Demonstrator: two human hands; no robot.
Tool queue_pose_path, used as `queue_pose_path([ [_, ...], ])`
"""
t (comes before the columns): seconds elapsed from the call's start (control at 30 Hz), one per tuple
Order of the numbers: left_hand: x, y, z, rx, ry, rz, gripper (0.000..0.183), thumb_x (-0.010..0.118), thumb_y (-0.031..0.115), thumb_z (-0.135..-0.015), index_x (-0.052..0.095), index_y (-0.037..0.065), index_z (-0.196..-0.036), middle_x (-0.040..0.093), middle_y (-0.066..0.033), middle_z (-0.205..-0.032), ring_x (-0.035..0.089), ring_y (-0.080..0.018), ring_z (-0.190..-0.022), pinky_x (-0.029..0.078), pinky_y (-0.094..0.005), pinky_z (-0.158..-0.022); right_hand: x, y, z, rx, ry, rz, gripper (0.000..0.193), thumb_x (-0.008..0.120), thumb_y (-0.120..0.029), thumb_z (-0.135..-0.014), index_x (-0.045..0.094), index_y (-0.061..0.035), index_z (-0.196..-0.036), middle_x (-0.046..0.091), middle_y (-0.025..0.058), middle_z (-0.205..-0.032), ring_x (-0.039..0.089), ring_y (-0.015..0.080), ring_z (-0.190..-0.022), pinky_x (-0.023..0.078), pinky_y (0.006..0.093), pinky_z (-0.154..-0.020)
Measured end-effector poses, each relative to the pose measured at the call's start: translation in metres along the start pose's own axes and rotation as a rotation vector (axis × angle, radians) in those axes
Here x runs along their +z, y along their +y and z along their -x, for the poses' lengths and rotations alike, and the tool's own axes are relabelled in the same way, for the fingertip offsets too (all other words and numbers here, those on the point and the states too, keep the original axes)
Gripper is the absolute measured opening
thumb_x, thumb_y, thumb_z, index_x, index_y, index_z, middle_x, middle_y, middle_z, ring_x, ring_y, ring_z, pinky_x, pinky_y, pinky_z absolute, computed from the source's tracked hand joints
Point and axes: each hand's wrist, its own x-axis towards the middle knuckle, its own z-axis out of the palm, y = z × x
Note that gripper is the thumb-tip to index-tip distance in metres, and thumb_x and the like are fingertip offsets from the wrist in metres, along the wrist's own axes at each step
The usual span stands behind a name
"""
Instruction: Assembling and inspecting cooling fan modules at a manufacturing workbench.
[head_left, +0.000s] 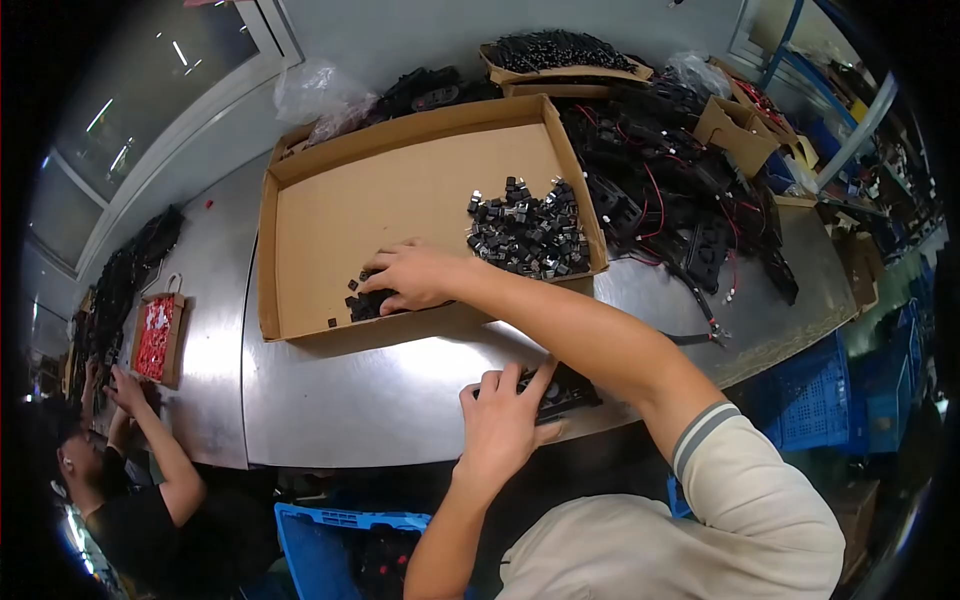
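At the near edge of the metal table, my left hand [500,415] grips a long black plastic part [568,393], its fingers over the top and the thumb on the near side. The hand covers much of that part. My right hand [415,275] reaches across into a shallow cardboard tray [350,165]. Its fingers are apart and bent down at a small heap of black plastic pieces [366,304] in the tray's near left corner. A larger pile of small black parts with shiny metal tabs [530,230] lies at the tray's right side.
Black assemblies with red wires [680,180] crowd the table right of the tray. Behind it sits a box of black parts [560,50]. A box of red pieces [157,335] stands at left, near another person [150,470]. Blue crates [350,520] are below the table edge.
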Motion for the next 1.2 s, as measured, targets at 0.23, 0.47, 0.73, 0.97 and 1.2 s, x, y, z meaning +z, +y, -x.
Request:
queue_pose_path([
  [0.23,0.002,0.004,-0.006,0.022,0.015,0.0,0.079,0.082,0.035,-0.069,0.05,0.023,-0.141,0.053,-0.0092,-0.119,0.052,-0.03,-0.108,0.037,-0.0496,-0.091,0.001,0.005,0.002,0.006,0.048,0.107,0.056,0.059,-0.054,-0.089,0.051,-0.0286,-0.139,0.035,0.011,-0.154,0.032,0.0366,-0.142,0.026,0.06,-0.111],
  [0.47,-0.002,-0.002,-0.001,-0.004,-0.006,-0.035,0.076,0.082,0.036,-0.069,0.053,0.021,-0.138,0.055,-0.0097,-0.119,0.052,-0.0298,-0.111,0.039,-0.0499,-0.092,0.011,-0.01,-0.029,-0.089,0.044,0.04,0.056,0.042,-0.065,-0.093,0.051,-0.0349,-0.14,0.029,0.0088,-0.158,0.023,0.0412,-0.145,0.018,0.0657,-0.113],
  [0.73,0.003,0.0,-0.004,0.054,0.053,-0.001,0.078,0.082,0.038,-0.068,0.05,0.022,-0.138,0.054,-0.008,-0.115,0.053,-0.0273,-0.107,0.04,-0.0486,-0.086,0.011,0.023,-0.001,-0.206,-0.034,0.112,0.043,0.046,-0.052,-0.097,0.058,-0.0287,-0.131,0.04,0.0077,-0.151,0.033,0.0324,-0.141,0.022,0.0522,-0.115],
  [0.97,0.003,-0.004,-0.003,0.041,0.048,-0.012,0.076,0.08,0.04,-0.071,0.049,0.023,-0.139,0.054,-0.008,-0.114,0.052,-0.0271,-0.105,0.039,-0.0456,-0.087,0.01,0.012,0.002,-0.217,0.123,0.152,0.031,0.058,-0.045,-0.094,0.064,-0.0218,-0.113,0.056,0.0085,-0.116,0.053,0.0282,-0.113,0.04,0.0497,-0.094],
  [1.2,0.007,-0.006,-0.003,0.062,0.09,-0.025,0.08,0.083,0.04,-0.067,0.05,0.023,-0.138,0.053,-0.0072,-0.112,0.053,-0.0263,-0.103,0.039,-0.0471,-0.084,0.006,0.008,0.006,-0.156,0.073,0.138,0.031,0.059,-0.047,-0.092,0.063,-0.0177,-0.103,0.056,0.0095,-0.103,0.058,0.0274,-0.097,0.047,0.0426,-0.079],
])
